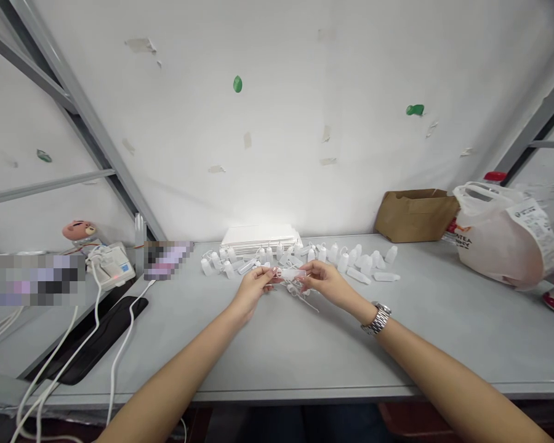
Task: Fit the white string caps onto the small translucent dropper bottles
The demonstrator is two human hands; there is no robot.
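**Small translucent white plastic bottle (292, 273) held level between two hands above a grey tabletop**

The bottle is near the middle of the tabletop (277, 351), lying sideways in the person's grip. The left hand (255, 286) has its thumb and fingers pinched together on the left end (too small there to tell whether a cap is fitted). The right hand (327, 282) has its thumb and fingers closed on the opposite end. On the right wrist sits a silver metal link-band watch (377, 319). Just below the bottle, between the hands, lies a loose tangle of thin white plastic pieces (300, 293), one strand trailing toward the near edge.

Beyond the hands spreads a scatter of similar small translucent bottles (343, 263), many upright and several on their sides. Behind them, by the white wall (277, 123), rests a flat stack of white sheets or boards (261, 237).

To the right stand an open brown cardboard box (410, 216) and, nearer, a bulging translucent white plastic carrier bag (493, 246) with printing on it. On the left are a white power strip (113, 266) with cables, a long flat black object (101, 338) and a pink bear-shaped figure (79, 230).
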